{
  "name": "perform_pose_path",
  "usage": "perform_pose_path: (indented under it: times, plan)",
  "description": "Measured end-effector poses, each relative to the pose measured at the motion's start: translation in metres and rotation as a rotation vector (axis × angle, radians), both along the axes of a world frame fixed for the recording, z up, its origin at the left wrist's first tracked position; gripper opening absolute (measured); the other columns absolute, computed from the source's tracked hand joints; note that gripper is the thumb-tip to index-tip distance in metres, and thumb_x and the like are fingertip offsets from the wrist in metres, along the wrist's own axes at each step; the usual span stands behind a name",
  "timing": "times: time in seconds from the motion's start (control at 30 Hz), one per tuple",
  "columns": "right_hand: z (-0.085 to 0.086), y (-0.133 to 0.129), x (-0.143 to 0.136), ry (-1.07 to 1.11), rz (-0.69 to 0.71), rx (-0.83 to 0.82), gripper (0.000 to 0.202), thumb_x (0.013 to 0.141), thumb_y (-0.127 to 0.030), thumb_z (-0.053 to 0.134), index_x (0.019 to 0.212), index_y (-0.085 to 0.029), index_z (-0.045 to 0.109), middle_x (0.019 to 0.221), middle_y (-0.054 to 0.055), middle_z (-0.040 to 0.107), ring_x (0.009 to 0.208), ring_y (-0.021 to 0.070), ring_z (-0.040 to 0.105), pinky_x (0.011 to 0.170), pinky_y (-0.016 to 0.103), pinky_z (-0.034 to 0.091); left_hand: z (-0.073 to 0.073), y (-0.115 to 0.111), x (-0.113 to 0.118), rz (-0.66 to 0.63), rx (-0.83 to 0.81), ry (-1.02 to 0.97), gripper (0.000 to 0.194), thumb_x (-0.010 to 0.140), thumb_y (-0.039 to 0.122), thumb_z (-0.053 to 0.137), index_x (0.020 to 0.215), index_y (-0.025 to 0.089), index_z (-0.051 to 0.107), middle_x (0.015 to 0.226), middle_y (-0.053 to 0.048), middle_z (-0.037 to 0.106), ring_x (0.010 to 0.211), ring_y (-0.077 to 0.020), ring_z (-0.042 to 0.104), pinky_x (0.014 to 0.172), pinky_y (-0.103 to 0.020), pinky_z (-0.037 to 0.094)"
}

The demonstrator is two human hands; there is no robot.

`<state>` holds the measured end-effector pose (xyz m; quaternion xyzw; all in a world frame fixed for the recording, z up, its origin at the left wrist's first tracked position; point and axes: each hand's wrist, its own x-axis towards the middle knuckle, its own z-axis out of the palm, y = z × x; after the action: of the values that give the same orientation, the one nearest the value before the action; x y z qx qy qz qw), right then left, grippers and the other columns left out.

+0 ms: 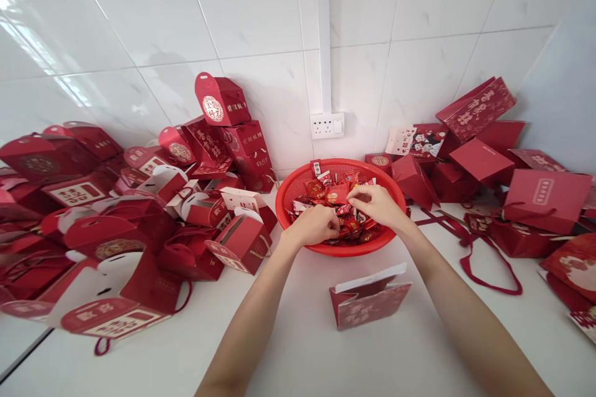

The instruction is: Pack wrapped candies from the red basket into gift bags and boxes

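Inside the red basket (349,249), a heap of wrapped packets (338,194), directly under and around the fingers. At the near-left part of the basket, the left hand (316,224), bent down into the heap with fingertips mostly hidden; cannot tell whether grasping a packet or merely touching. At the right part of the basket, the right hand (379,205), thumb and fingertips drawn close together at the top of the heap; cannot tell whether pinching anything.

On the near side of the basket, between the forearms (258,310), an open gift bag (372,309), upright on the white worktop (298,347), mouth upward. Between bag and basket, only a narrow strip of worktop. To either side of the bag, wider open room, crossed by the forearms.

Left of the basket, piled red gift boxes (244,236), close to the rim towards the back. Right of the basket, a second pile of boxes (484,161), with a dark red ribbon (510,291) trailing on the worktop. Behind the basket, the tiled wall (261,12) with a socket panel (327,126); little room that way.
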<state>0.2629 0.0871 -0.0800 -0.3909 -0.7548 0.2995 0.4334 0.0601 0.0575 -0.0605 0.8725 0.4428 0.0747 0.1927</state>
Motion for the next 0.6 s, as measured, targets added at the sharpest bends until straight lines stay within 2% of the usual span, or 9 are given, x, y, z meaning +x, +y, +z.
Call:
perform_pose_path:
  times: [0.13,0.27,0.33,0.43,0.5,0.6]
  plan:
    - [0.000,0.001,0.001,0.024,-0.015,-0.002,0.014,0.078,-0.033,0.063,0.075,-0.022,0.071,0.079,0.004,0.074,0.075,0.0221,0.066,0.074,0.036,0.051,-0.001,0.003,-0.002,0.039,0.076,-0.090,0.018,0.083,0.016,0.055,0.073,0.018,0.070,0.074,-0.003,0.070,0.068,-0.0169,0.060,0.065,-0.026,0.039]
    - [0.000,0.001,0.002,0.068,-0.036,-0.022,0.023,0.083,-0.042,0.063,0.078,-0.021,0.071,0.082,0.005,0.074,0.079,0.0236,0.067,0.078,0.038,0.052,0.000,0.004,-0.002,0.216,0.256,-0.349,0.019,0.094,0.026,0.048,0.085,0.019,0.063,0.091,-0.006,0.071,0.081,-0.0198,0.064,0.075,-0.029,0.045]
    - [0.000,0.002,0.002,0.093,-0.036,-0.043,0.029,0.084,-0.048,0.063,0.080,-0.021,0.070,0.083,0.006,0.074,0.079,0.0238,0.067,0.077,0.038,0.053,-0.001,0.006,-0.002,0.283,0.228,-0.500,0.016,0.096,0.029,0.047,0.090,0.020,0.058,0.088,-0.003,0.070,0.075,-0.0181,0.066,0.073,-0.029,0.047]
    - [-0.001,0.002,0.001,0.128,-0.017,-0.094,0.036,0.085,-0.057,0.062,0.081,-0.021,0.069,0.082,0.006,0.073,0.076,0.0233,0.068,0.070,0.036,0.054,-0.006,0.009,-0.003,0.311,0.117,-0.693,0.014,0.097,0.032,0.048,0.091,0.021,0.053,0.084,0.000,0.067,0.067,-0.0164,0.070,0.067,-0.026,0.049]
    - [-0.001,0.002,0.000,0.146,0.006,-0.132,0.038,0.083,-0.059,0.064,0.085,-0.021,0.068,0.079,0.005,0.072,0.069,0.0223,0.068,0.064,0.035,0.054,-0.009,0.011,-0.004,0.299,0.067,-0.780,0.017,0.096,0.036,0.048,0.090,0.020,0.051,0.089,-0.002,0.067,0.071,-0.0179,0.073,0.065,-0.025,0.049]
    - [-0.001,0.000,0.000,0.170,0.041,-0.170,0.040,0.076,-0.057,0.073,0.094,-0.022,0.064,0.073,0.002,0.069,0.062,0.0208,0.066,0.060,0.035,0.053,-0.012,0.014,-0.004,0.260,0.003,-0.859,0.019,0.094,0.038,0.051,0.090,0.020,0.050,0.096,-0.005,0.066,0.078,-0.0196,0.075,0.070,-0.026,0.052]
